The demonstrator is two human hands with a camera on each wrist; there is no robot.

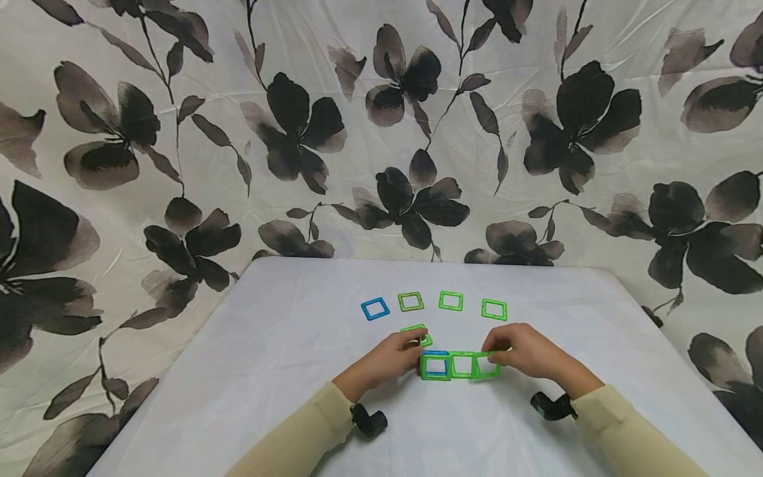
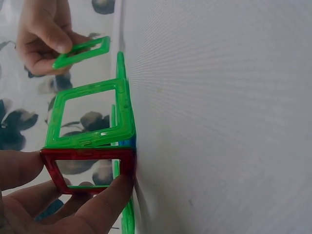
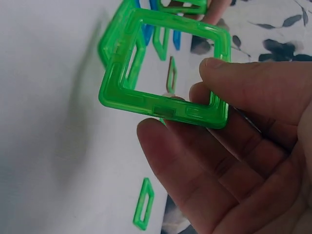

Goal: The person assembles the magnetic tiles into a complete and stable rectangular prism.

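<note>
My left hand grips the red square magnetic tile that forms one side of a small box, thumb on one edge and fingers on the opposite one. A green tile joins the red one at an edge, and a blue tile shows behind it in the head view. Another green tile extends to the right of the box, low on the table. Between thumb and fingers, my right hand pinches a loose green square tile, held tilted above the table by the row's right end.
Behind the hands lie a blue tile and several green tiles, among them a left one and a right one. One more green tile lies partly behind my left fingers. A white cloth covers the table; a floral cloth hangs beyond.
</note>
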